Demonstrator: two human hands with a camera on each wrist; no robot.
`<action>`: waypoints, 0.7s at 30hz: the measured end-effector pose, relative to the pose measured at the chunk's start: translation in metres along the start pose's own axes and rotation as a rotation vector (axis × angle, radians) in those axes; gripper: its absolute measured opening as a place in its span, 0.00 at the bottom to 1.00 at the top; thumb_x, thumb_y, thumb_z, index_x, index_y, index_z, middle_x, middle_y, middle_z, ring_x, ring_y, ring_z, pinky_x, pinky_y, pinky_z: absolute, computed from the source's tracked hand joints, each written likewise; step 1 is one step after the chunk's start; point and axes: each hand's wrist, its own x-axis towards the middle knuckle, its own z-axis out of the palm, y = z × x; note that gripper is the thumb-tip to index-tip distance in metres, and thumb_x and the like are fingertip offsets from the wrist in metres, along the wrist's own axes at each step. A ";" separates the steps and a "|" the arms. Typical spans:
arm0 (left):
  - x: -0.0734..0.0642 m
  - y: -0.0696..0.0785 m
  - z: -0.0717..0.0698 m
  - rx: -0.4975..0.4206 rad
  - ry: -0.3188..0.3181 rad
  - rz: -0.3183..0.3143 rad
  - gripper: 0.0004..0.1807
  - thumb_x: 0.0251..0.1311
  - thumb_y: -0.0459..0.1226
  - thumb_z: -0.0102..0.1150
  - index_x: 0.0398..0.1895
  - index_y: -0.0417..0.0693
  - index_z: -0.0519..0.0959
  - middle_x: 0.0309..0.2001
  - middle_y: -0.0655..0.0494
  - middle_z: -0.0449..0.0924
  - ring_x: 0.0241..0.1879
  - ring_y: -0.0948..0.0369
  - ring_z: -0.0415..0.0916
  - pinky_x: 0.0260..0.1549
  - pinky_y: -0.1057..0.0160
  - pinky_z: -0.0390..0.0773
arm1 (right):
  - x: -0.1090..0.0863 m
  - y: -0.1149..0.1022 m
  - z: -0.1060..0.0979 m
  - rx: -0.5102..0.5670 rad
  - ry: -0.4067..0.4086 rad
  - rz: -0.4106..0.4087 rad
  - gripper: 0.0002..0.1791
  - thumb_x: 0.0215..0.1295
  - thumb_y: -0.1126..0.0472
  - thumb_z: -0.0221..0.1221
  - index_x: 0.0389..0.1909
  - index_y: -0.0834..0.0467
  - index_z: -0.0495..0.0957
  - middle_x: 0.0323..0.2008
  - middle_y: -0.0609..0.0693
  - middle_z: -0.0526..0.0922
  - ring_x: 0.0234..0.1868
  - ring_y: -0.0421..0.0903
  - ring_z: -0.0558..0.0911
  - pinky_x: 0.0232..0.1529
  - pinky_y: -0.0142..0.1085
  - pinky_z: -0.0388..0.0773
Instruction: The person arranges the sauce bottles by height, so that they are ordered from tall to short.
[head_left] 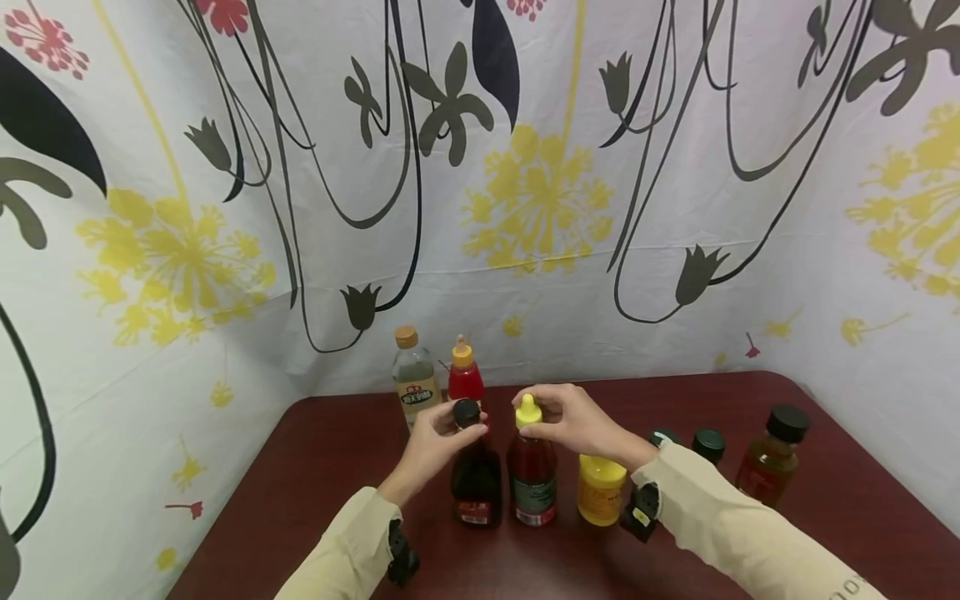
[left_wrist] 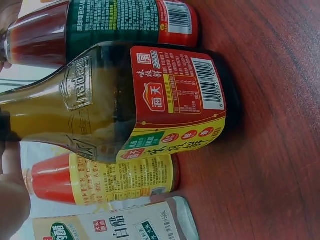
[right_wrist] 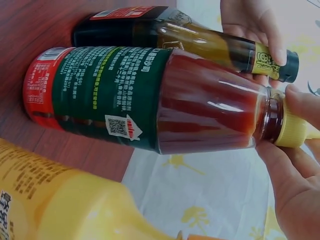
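Head view shows us two hands at two neighbouring bottles in the middle of the dark red surface [head_left: 337, 483]. Our left hand [head_left: 435, 437] has its thumb and fingers curved about the neck of the dark sauce bottle [head_left: 477, 487], pinching it just under the black cap [head_left: 467, 412]. Our right hand [head_left: 566, 417] pinches the red sauce bottle [head_left: 532, 471] at its neck and the yellow cap [head_left: 528, 414], thumb on the near side. Both bottles are upright, side by side, and their bases appear to rest on the surface, though we cannot be sure that they bear their full weight there.

Behind them we see a clear bottle [head_left: 418, 392] and a red squeeze bottle [head_left: 466, 382]; a yellow bottle [head_left: 602, 492] stands to the right, its top hidden by the forearm, and an amber bottle [head_left: 768, 462] is farther out, with two dark green caps [head_left: 708, 444] nearer.

We judge the step in hand to be a two-handed positioning of this pair. Whether we are lifting or setting down, we cannot tell; either way, the next move calls for steady necks, level bases and no knock between neighbours
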 end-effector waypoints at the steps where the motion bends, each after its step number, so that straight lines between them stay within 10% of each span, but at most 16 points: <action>1: 0.000 0.000 0.000 0.001 0.002 0.001 0.17 0.54 0.29 0.57 0.48 0.33 0.73 0.43 0.38 0.77 0.41 0.63 0.76 0.42 0.66 0.75 | 0.000 0.000 0.000 -0.006 0.002 -0.011 0.15 0.52 0.62 0.62 0.43 0.58 0.75 0.41 0.51 0.78 0.42 0.43 0.79 0.38 0.32 0.77; 21: -0.001 0.002 0.001 0.018 0.026 -0.016 0.17 0.53 0.29 0.59 0.47 0.35 0.74 0.41 0.41 0.78 0.39 0.63 0.76 0.40 0.67 0.75 | 0.023 -0.020 -0.018 -0.043 0.066 0.069 0.16 0.51 0.66 0.63 0.42 0.65 0.77 0.40 0.58 0.79 0.42 0.49 0.80 0.38 0.36 0.77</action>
